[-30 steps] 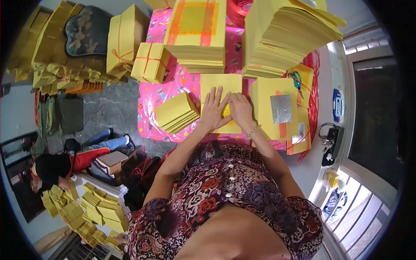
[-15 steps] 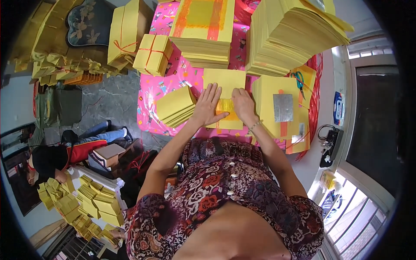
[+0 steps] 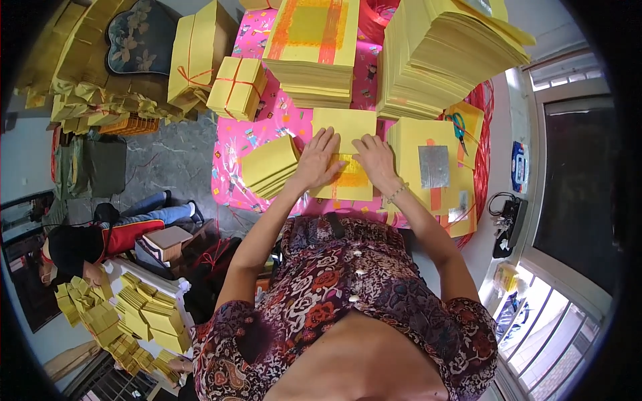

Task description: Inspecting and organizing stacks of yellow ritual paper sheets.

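Right hand (image 3: 376, 162) has been opened out on the yellow paper (image 3: 346, 140), upper middle of the frame, opposite the left hand (image 3: 314, 166), both with fingers slightly spread, so it is seemingly pressed flat.

1. The head camera looked steeply down from the wearer's head, over the patterned blouse (image 3: 321, 294), toward the pink-covered table (image 3: 229, 167).
2. Its wide fisheye view bent straight edges toward a dark, rounded rim.
3. The table stood near, above mid-frame.
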{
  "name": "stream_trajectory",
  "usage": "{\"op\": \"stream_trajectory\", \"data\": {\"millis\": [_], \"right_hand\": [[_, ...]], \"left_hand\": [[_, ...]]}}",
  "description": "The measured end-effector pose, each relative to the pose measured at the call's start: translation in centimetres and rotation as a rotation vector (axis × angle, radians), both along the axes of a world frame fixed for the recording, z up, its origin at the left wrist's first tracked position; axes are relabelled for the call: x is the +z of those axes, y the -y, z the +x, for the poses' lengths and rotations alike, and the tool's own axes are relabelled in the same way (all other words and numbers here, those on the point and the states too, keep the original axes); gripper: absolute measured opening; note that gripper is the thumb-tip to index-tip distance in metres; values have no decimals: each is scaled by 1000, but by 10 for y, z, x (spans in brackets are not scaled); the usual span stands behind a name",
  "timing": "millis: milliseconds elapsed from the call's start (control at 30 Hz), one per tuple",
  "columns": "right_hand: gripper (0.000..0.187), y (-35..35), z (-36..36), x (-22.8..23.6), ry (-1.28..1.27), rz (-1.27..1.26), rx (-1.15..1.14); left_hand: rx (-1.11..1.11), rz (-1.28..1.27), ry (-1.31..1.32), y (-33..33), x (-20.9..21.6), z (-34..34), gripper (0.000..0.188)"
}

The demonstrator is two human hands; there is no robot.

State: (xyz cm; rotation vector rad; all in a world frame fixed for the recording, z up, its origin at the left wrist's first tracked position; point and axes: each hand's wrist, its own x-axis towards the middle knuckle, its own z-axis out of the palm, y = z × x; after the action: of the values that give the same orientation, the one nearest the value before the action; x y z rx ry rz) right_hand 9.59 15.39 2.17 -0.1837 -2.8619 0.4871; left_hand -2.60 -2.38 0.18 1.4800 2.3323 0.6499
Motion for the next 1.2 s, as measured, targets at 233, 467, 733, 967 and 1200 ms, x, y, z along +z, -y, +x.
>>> {"op": "stream_trajectory", "data": {"millis": [233, 467, 733, 967, 1200], "right_hand": [[23, -10, 4, -10, -42, 150, 111], [26, -8, -5, 26, -248, 96, 104], [26, 21, -37, 55, -410, -20, 259], [24, 90, -87, 10, -369, -94, 496], [21, 113, -87, -29, -103, -72, 533]], "left_hand": [[254, 162, 46, -15, 19, -12, 62], [765, 320, 614, -16, -10, -30, 69], [786, 629, 982, 41, 51, -47, 67], [951, 616, 868, 138, 37, -45, 58], [1063, 584, 706, 161, -17, -28, 59]]}}
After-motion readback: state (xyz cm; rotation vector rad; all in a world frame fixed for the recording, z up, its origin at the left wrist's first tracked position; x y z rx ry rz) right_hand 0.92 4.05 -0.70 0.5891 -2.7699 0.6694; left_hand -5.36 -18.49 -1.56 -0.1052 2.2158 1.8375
